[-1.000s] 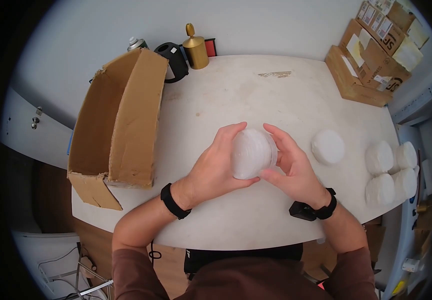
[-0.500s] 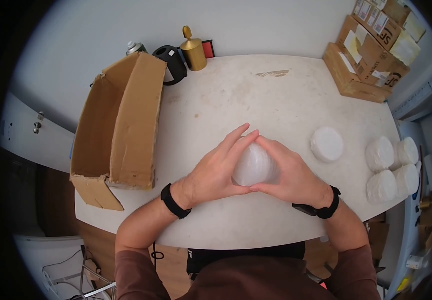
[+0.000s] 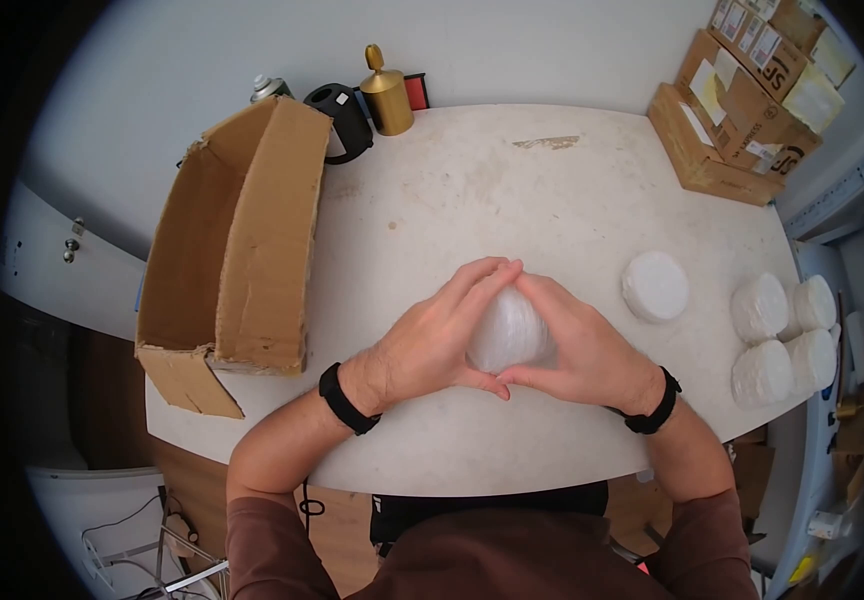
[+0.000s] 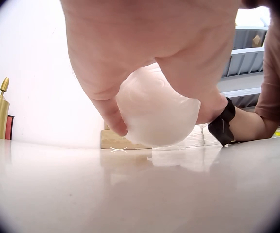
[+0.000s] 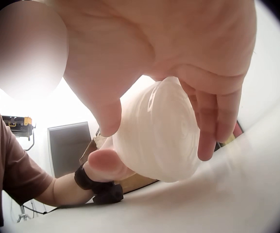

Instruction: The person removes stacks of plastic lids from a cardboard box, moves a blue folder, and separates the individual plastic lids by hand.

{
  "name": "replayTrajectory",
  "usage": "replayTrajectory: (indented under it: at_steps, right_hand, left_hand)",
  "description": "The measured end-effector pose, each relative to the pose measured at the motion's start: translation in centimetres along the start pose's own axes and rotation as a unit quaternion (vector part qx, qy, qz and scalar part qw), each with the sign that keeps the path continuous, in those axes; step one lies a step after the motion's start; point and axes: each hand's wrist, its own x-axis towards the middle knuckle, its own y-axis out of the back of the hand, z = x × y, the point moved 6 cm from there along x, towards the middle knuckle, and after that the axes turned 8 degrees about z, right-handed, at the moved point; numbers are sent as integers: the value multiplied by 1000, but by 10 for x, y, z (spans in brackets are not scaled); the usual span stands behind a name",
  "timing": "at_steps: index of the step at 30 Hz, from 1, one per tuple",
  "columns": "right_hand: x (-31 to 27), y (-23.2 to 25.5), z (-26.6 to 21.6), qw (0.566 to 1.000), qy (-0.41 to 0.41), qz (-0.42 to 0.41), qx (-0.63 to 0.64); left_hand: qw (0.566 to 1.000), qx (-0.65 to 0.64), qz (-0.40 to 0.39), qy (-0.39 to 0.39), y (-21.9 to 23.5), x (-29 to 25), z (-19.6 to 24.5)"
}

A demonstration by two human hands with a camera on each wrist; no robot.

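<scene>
Bundle [image 3: 509, 330]: round, milky white, semi-see-thru, w/ fine ridges + creases like layered plastic film; surface glossy in the wrist views. It sits btwn both hands, over the table [image 3: 432, 450] (can't tell if its underside touches). L hand [image 3: 417, 340] and R hand [image 3: 597, 345] curve round opp. sides, gripping it; fingertips meet on the far side, thumbs v. close together on the near side.

Right of the hands, a white disc [image 3: 655, 287], matte + puffy-edged, lies alone; beyond it, four wrapped rounds [image 3: 762, 373], same whitish look, wrinkled sides, grouped close. Left of the hands, an open carton [image 3: 264, 250], brown cardboard, long, w/ ragged torn edges. Farther off past the hands: gold canister [image 3: 390, 105], metallic, cylindrical, knobbed top, next to a black rounded holder [image 3: 347, 130]. Tabletop's pale, smooth, scuffed in spots.

Vs. 1.0 s ago: fingertips were apart, more of bundle showing; now they've closed over it. Vs. 0.5 s ago: L index (then raised) is down by the R fingertips. Disc, rounds + carton unchanged.
</scene>
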Motion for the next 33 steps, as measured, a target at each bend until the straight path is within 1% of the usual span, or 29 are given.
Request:
replayTrajectory:
  at_steps: [4,7,9,12,15,21,25,30,33]
  right_hand:
    - [-1,-1,-1,999,8,15,-34]
    - [-1,2,2,999,0,15,-35]
    - [-1,4,3,1000,-4,8,-30]
    - [0,6,4,1000,-5,-1,-15]
    - [1,8,2,1000,-1,-4,-4]
    - [0,9,1,1000,10,-2,-11]
    - [0,8,1,1000,17,-1,-19]
    - [-1,6,3,1000,16,6,-25]
    - [-1,6,2,1000,15,5,-25]
  left_hand:
    - [1000,-19,-3,-15,0,0,3]
    - [1000,-22,-1,-14,-1,-1,2]
    - [999,-15,14,-44,1,0,5]
    - [999,-15,7,-49,0,-1,5]
    - [998,-38,-17,-42,-2,-3,4]
    - [998,-42,-23,-46,-1,-4,2]
    - [998,-25,-8,-59,-2,-4,3]
    - [999,-9,-1,-38,-1,-3,2]
    - [999,-10,0,-41,0,-2,3]
